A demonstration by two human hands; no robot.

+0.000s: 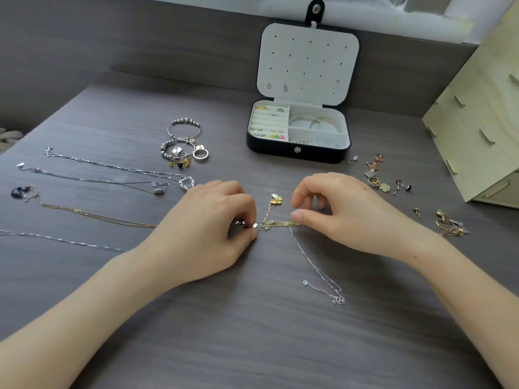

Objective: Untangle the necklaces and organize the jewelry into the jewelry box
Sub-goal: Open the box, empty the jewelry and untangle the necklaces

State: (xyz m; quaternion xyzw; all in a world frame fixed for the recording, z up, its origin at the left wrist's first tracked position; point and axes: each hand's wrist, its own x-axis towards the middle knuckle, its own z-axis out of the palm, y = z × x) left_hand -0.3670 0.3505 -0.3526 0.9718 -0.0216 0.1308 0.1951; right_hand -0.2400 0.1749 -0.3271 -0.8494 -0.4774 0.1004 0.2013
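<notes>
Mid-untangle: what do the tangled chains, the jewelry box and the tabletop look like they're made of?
The tangled chains: fine metal links, gold- and silver-toned, glinting. The jewelry box: black matte shell, probably faux leather, with a metal snap; pale lining looks felt-like. The table: grey wood grain, likely laminate.

Necklaces (186,183) left, box (297,153) behind, earrings (376,181) seemingly right.

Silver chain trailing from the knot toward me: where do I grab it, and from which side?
Probably its clasp end, pinched from above on the near side. The silver chain lies flat on the table; that end is bulkiest and free, while the far end runs into the knot that the left hand and right hand pinch.
</notes>
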